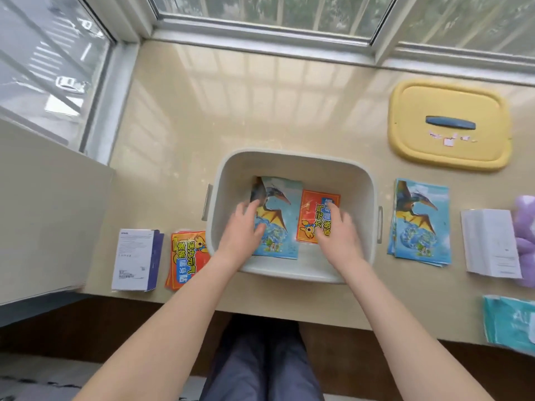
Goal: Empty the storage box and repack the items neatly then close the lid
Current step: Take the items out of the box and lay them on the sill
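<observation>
Inside the white storage box (372, 183) a blue pterosaur booklet (279, 218) and an orange packet (314, 211) lie flat side by side, long axes running away from the person. The left hand (246, 228) rests on the booklet and the right hand (337, 231) on the packet, fingers loosely spread, pressing down, pinching nothing. Both forearms reach in over the near rim. A stack of blue booklets (419, 227) lies on the desk (260, 111) just right of the box, nearer the right hand, with the yellow lid (448, 151) beyond

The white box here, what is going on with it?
A person has both hands in the white box. The left hand rests on blue booklets inside it, and the right hand rests on an orange packet beside them. More booklets and packets lie outside on the counter. The yellow lid lies apart, so the box is not yet closed.
</observation>
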Demonstrator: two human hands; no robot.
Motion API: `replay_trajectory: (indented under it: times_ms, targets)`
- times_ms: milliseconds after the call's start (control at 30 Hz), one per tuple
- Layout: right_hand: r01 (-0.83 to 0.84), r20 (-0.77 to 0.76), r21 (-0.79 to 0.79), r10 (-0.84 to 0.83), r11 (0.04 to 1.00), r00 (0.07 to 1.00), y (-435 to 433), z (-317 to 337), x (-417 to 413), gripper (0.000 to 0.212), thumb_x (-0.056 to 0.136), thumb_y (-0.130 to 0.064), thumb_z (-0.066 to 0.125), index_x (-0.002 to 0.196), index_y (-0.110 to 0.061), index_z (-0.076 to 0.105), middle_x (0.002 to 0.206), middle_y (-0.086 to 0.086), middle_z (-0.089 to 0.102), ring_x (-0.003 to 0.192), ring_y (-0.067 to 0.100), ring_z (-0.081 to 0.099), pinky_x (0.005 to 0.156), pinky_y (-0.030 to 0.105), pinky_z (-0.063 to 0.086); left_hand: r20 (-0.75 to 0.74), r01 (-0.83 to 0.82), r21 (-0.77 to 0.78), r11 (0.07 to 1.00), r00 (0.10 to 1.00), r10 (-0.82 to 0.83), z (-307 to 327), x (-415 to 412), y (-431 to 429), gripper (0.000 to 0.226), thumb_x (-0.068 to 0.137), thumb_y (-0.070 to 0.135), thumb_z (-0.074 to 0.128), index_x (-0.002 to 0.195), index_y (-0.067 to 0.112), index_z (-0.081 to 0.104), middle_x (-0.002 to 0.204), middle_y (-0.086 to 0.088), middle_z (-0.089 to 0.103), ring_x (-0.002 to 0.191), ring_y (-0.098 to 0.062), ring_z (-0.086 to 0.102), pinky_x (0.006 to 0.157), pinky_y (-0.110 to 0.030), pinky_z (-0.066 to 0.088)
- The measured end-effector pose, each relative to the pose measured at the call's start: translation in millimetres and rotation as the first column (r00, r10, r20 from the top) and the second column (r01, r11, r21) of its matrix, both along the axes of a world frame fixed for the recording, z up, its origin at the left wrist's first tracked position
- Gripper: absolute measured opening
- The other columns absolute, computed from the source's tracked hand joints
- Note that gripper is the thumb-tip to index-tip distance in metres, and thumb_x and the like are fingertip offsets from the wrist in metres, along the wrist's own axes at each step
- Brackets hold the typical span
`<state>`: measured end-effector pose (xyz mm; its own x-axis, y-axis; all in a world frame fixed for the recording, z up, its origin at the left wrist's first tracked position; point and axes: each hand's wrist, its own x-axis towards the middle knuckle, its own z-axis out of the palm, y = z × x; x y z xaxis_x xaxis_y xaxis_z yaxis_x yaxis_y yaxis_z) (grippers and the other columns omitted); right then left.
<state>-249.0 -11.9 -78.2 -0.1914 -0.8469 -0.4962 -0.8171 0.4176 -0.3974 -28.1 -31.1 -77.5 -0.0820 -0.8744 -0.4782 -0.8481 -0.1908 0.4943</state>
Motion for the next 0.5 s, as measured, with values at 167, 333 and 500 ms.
replay_trajectory:
  times_ms: [167, 333, 500]
  targets:
    - [-0.052, -0.115, 0.151, 0.07, 0.987, 0.991, -18, -42, 4, 0.077, 0.093, -0.038, 0.059, 0.155, -0.022, 0.017, 0.143, 0.024, 0.035, 0.128, 0.041, 0.038, 0.099, 0.045, 0.04, 0.087, -0.081, 0.1, 0.992, 0.994, 0.072, -30, -9, -21, 0.068, 0.094, 0.025, 0.058, 0.152, 0.028, 0.022, 0.151, -0.02, 0.023, 0.138, -0.037, 0.029, 0.108, -0.042, 0.033]
    - [-0.029, -0.211, 0.148, 0.06, 0.989, 0.976, -22, -56, 10, 0.074, 0.093, -0.039, 0.06, 0.153, -0.02, 0.022, 0.143, 0.026, 0.032, 0.125, 0.043, 0.036, 0.098, 0.046, 0.042, 0.131, -0.154, 0.137, 0.979, 0.982, 0.136, -47, -16, -21, 0.07, 0.094, 0.024, 0.06, 0.152, 0.026, 0.022, 0.147, -0.023, 0.025, 0.136, -0.038, 0.023, 0.112, -0.041, 0.026]
    - [0.006, -0.306, 0.169, 0.046, 0.986, 0.951, -22, -63, 23, 0.069, 0.094, -0.04, 0.059, 0.15, -0.021, 0.024, 0.145, 0.029, 0.024, 0.113, 0.044, 0.041, 0.095, 0.047, 0.043, 0.08, -0.197, 0.098, 0.975, 0.979, 0.19, -54, -13, -24, 0.066, 0.091, 0.014, 0.063, 0.149, 0.024, 0.032, 0.141, -0.018, 0.029, 0.133, -0.034, 0.025, 0.11, -0.04, 0.03]
